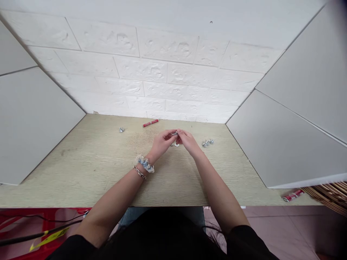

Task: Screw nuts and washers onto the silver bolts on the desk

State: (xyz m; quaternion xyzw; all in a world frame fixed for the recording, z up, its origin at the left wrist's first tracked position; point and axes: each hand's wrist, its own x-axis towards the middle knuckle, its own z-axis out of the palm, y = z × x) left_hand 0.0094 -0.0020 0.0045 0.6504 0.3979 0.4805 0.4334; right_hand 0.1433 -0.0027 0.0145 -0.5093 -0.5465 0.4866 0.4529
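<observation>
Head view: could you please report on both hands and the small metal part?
Left hand and right hand together, pinching small metal part. Washer-like ring close by. Metal fasteners rightward.

Both arms (pixel 116 200) extended past the counter's (pixel 81 162) near edge, left hand (pixel 162 141) and right hand (pixel 189 142) meeting, fingertips (pixel 173 131) pinched.

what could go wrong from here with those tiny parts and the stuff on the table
The small metal piece at the fingertips of the left hand and right hand could slip, being tiny. The red tube near the front edge of the table might roll off if bumped.
</observation>
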